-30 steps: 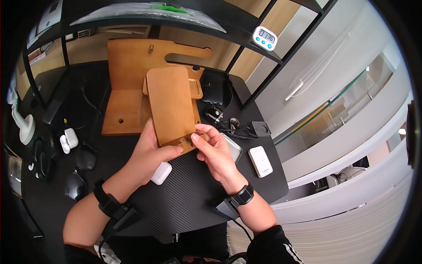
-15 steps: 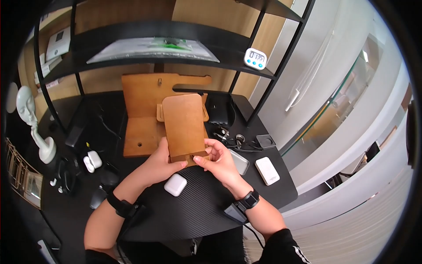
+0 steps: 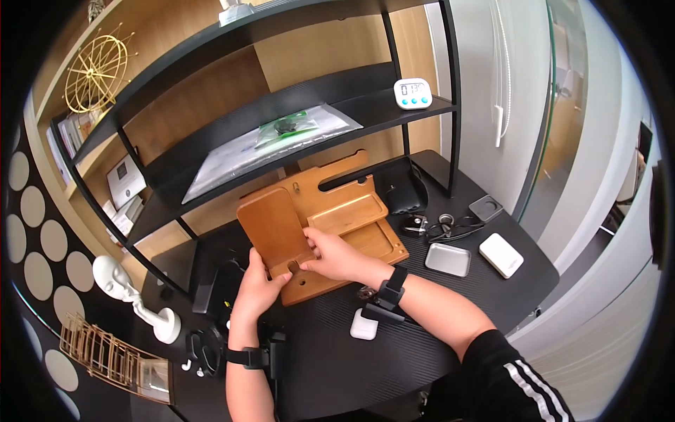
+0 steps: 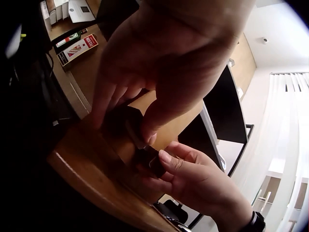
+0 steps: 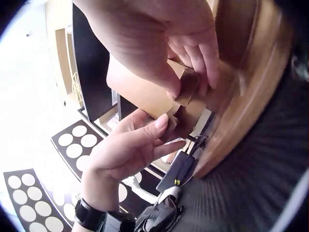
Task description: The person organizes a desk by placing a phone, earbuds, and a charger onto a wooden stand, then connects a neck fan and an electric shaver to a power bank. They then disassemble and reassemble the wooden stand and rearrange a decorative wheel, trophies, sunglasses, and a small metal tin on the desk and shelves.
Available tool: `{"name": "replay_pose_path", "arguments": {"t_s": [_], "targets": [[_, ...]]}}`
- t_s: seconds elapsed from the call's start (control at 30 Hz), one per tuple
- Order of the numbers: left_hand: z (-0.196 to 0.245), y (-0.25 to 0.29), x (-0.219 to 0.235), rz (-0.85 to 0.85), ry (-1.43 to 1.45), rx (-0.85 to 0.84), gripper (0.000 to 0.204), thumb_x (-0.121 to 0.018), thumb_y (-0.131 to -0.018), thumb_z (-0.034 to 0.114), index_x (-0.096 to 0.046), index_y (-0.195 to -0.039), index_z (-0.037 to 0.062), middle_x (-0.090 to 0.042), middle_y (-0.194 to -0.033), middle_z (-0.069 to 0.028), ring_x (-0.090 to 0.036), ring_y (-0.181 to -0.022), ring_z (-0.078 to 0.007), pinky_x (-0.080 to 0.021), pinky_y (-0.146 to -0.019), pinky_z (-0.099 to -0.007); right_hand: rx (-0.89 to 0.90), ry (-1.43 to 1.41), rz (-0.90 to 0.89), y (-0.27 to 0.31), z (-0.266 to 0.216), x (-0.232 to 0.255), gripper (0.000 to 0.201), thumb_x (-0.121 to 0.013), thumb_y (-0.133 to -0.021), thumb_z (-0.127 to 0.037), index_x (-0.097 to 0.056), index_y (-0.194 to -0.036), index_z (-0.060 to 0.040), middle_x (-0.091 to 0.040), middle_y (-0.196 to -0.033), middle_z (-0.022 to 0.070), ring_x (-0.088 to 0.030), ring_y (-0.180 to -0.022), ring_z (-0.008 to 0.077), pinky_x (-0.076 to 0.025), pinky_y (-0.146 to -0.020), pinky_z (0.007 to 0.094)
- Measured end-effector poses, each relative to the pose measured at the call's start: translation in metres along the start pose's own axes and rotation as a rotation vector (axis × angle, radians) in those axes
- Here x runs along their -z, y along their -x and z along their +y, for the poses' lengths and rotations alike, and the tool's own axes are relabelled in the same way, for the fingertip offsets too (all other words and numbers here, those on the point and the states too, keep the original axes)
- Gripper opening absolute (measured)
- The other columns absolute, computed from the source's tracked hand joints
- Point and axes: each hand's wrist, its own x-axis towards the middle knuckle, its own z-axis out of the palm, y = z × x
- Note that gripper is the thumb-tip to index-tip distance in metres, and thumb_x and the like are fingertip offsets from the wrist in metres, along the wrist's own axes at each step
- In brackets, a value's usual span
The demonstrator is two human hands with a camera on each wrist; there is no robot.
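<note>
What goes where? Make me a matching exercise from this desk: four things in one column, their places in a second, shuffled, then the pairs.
Things:
1. timer
2. wooden panel
3. earbud case
4. metal tray

Places:
A. on the desk, under the right forearm
B. on the desk, right of the wooden stand
C. on a shelf at the back
D. gripped at its lower end by the left hand and the right hand

Pairs: 1-C, 2-D, 3-A, 4-B

Honey-brown wooden panel (image 3: 273, 228), matching brown organiser base (image 3: 355, 243), black carbon-weave desk (image 3: 422, 330), white earbud case (image 3: 363, 325)
</note>
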Motion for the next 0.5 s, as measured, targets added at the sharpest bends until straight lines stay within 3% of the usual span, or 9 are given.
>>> {"name": "replay_pose_path", "arguments": {"t_s": [0.03,0.17,0.23,0.3,0.37,0.5], "targets": [[-0.001,0.001,0.001,0.006,-0.116,0.024,0.063,-0.066,-0.077,-0.004,-0.029,-0.128,-0.0003,-0.057,-0.112,-0.02,-0.057,-0.108,-0.0274,-0.045,-0.091,-0.0335,-0.003,-0.012,0.006,0.0,0.004,0.0,0.048,-0.076,-0.073,-0.012,-0.046,-0.108,0.0008,-0.053,-0.084,0.0081,-0.051,-0.069,0.0177,-0.046,-0.065,0.0296],[-0.02,-0.002,-0.003,-0.043,-0.104,0.027,0.063,-0.067,-0.077,-0.002,-0.029,-0.127,0.0001,-0.058,-0.109,-0.0222,-0.058,-0.106,-0.0287,-0.046,-0.09,-0.0332,-0.055,-0.025,-0.076,0.007,0.01,0.004,0.041,-0.075,-0.073,-0.013,-0.047,-0.099,-0.0004,-0.055,-0.08,0.0101,-0.055,-0.069,0.0218,-0.047,-0.063,0.034],[-0.021,-0.002,-0.005,-0.038,-0.067,0.117,0.063,-0.067,-0.077,-0.002,-0.029,-0.127,0.0003,-0.058,-0.11,-0.0223,-0.059,-0.104,-0.0285,-0.047,-0.088,-0.0337,0.079,0.204,-0.069,0.008,0.009,0.004,0.04,-0.075,-0.072,-0.014,-0.047,-0.098,-0.0009,-0.055,-0.077,0.0118,-0.057,-0.069,0.0257,-0.046,-0.062,0.036],[-0.019,-0.001,-0.007,-0.051,-0.062,0.119,0.064,-0.067,-0.077,-0.002,-0.029,-0.128,-0.0003,-0.058,-0.11,-0.0222,-0.06,-0.104,-0.0284,-0.048,-0.087,-0.0341,0.051,0.197,-0.066,0.009,0.009,0.004,0.039,-0.074,-0.072,-0.015,-0.047,-0.097,-0.0015,-0.055,-0.074,0.0131,-0.057,-0.07,0.0295,-0.045,-0.062,0.0379],[-0.019,0.0,-0.009,-0.017,-0.042,0.069,0.064,-0.067,-0.077,-0.001,-0.029,-0.128,-0.0006,-0.058,-0.108,-0.0223,-0.061,-0.101,-0.0281,-0.048,-0.085,-0.0343,-0.029,0.215,-0.15,0.007,0.005,0.006,0.045,-0.071,-0.074,-0.014,-0.045,-0.109,-0.0003,-0.06,-0.094,0.0221,-0.058,-0.092,0.0395,-0.046,-0.078,0.0439],[-0.015,0.0,-0.009,0.003,-0.169,0.103,0.064,-0.068,-0.077,0.002,-0.029,-0.128,-0.0006,-0.059,-0.106,-0.0224,-0.062,-0.097,-0.0279,-0.049,-0.083,-0.0343,0.002,0.192,-0.119,0.01,-0.007,0.011,0.063,-0.069,-0.076,-0.012,-0.034,-0.127,0.0011,-0.061,-0.096,0.0243,-0.059,-0.088,0.0395,-0.047,-0.075,0.044]]}}
